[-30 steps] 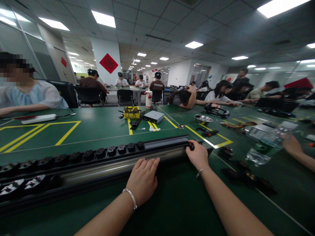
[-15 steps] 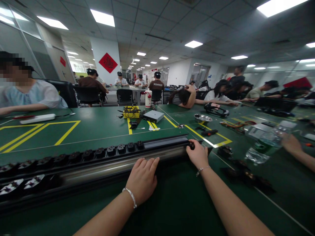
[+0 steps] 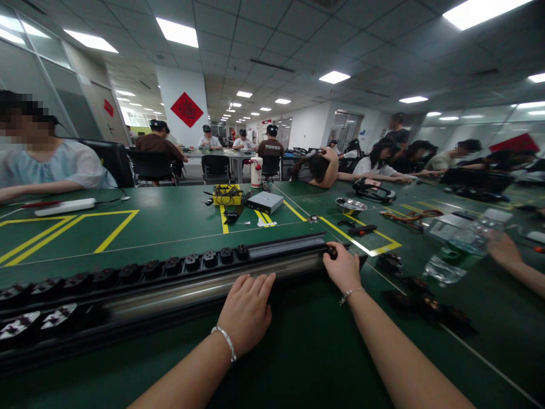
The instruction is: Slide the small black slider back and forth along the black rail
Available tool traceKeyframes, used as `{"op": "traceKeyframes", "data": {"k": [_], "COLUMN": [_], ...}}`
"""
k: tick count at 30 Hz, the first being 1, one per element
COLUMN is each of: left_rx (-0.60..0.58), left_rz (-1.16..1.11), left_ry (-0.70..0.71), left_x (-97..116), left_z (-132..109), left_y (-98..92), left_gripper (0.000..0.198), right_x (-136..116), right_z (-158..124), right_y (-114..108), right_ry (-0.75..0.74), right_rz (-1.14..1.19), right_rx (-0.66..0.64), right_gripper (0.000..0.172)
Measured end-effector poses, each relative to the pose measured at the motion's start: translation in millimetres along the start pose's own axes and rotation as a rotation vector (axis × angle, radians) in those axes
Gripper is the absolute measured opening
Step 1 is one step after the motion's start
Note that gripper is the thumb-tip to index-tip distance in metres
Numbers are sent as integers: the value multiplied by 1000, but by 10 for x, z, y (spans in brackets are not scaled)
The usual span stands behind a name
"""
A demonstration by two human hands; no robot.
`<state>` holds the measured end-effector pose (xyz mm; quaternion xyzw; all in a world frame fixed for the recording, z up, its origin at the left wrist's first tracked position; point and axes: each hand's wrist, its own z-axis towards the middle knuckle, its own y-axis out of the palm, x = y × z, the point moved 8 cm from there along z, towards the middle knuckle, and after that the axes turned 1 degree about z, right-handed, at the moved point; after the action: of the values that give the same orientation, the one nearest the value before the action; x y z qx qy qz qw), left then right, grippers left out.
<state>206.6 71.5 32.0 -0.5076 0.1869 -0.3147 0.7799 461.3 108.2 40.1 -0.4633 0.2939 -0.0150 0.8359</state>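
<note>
A long black rail with a shiny metal channel [image 3: 170,295] runs across the table in front of me. My left hand [image 3: 249,312] lies on its near side, fingers stretched out and palm down. At the rail's right end, my right hand [image 3: 344,267] has its thumb and fingers closed on a small black part [image 3: 331,251], mostly hidden by them. Behind is a second black rail [image 3: 285,245] carrying a row of black socket-like modules [image 3: 172,264]. Two more modules [image 3: 59,316] sit in the near rail's left end.
More black parts [image 3: 430,304] lie to the right, near a water bottle [image 3: 453,255] and another person's hand [image 3: 504,250]. Farther back are a grey box [image 3: 264,201], a yellow box with cables [image 3: 227,194], a metal bowl [image 3: 351,205] and a white bottle [image 3: 256,172]. Several people sit around.
My hands and the rails look almost unchanged. In the background at the right, a standing person has shifted slightly to the left.
</note>
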Motion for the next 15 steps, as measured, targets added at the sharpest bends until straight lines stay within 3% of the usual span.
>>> {"op": "traceKeyframes", "data": {"k": [15], "left_rx": [5], "left_rz": [-24], "left_ry": [-1], "left_x": [-3], "left_z": [-6], "left_y": [2], "left_gripper": [56], "right_x": [7], "right_z": [21], "right_y": [-30], "right_ry": [-13], "right_rz": [15], "right_rx": [31], "right_gripper": [34]}}
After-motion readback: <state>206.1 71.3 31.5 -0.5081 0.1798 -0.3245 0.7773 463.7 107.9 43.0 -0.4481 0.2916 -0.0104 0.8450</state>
